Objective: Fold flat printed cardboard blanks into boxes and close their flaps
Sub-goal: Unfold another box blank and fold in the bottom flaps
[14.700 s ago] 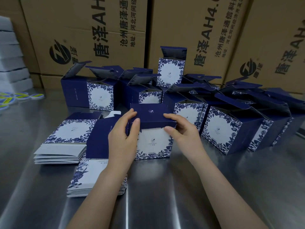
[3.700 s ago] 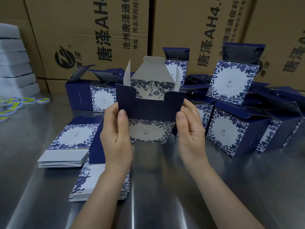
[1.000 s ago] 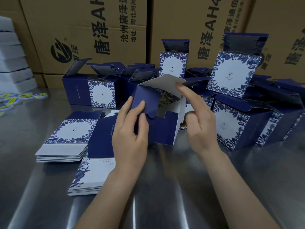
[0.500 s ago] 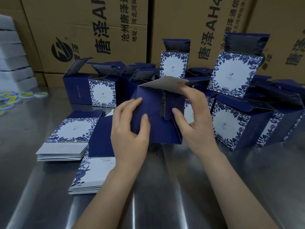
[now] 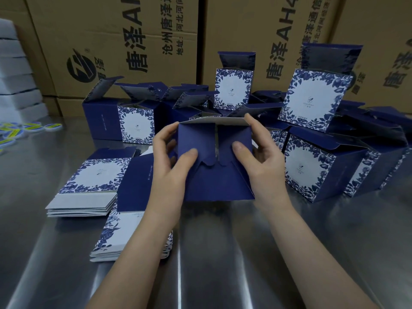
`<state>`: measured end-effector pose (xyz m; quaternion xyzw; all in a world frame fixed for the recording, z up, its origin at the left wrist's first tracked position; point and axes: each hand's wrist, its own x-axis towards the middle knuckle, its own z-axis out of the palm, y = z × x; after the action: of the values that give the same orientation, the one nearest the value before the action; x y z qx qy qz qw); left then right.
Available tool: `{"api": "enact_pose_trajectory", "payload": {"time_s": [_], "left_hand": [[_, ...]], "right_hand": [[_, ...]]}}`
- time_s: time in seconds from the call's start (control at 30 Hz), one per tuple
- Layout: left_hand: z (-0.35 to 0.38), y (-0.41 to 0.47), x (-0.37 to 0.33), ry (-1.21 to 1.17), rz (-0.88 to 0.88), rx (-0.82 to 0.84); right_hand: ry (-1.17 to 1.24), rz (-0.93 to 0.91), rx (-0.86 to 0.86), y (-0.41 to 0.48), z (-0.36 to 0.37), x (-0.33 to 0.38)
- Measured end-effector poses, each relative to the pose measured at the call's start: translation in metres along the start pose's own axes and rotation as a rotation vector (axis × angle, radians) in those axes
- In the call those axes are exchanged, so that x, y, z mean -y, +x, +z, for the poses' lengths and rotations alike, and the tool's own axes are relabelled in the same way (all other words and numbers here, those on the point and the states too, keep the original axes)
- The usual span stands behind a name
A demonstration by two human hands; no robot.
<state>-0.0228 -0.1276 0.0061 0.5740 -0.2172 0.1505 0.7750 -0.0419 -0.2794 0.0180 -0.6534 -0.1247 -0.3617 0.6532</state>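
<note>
Over the steel tabletop (image 5: 223, 253), near its middle, the navy box (image 5: 219, 184) sat between both hands, one end turned toward the camera. Whether its lower edge touched the metal could not be told. The left hand (image 5: 167, 172) had its grip closed on the box's left side, thumb pressing the left flap (image 5: 196, 139). The right hand (image 5: 265, 166) had its grip closed on the right side, thumb on the right flap (image 5: 234, 134). Both flaps lay folded inward with a narrow gap between them. Two stacks of flat blanks (image 5: 89, 190) lay just left of the left arm. Folded boxes (image 5: 312, 168) with raised lids crowded behind and to the right, before brown cartons (image 5: 116, 41).
</note>
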Motion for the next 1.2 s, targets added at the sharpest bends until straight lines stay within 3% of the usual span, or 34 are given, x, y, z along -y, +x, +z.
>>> {"api": "enact_pose_trajectory", "payload": {"time_s": [0.13,0.4,0.63,0.83,1.2], "left_hand": [[0.0013,0.0020,-0.0006,-0.007,-0.035,0.018],[-0.0002,-0.0006,-0.0024,0.084,-0.032,0.080],[-0.0015,0.0029,0.0019,0.094,-0.023,0.053],[-0.0008,0.0054,0.0003,-0.039,-0.046,0.042],[-0.0031,0.0055,0.0058,-0.005,-0.083,-0.058]], "right_hand": [[0.155,0.083,0.061,-0.0012,0.0003,0.0035],[0.224,0.131,0.050,0.0010,-0.0006,0.0034],[0.185,0.099,0.027,0.0010,0.0006,-0.0002],[0.216,0.138,-0.014,0.0009,0.0012,0.0025],[0.111,0.117,-0.041,-0.0001,0.0052,0.0020]]}}
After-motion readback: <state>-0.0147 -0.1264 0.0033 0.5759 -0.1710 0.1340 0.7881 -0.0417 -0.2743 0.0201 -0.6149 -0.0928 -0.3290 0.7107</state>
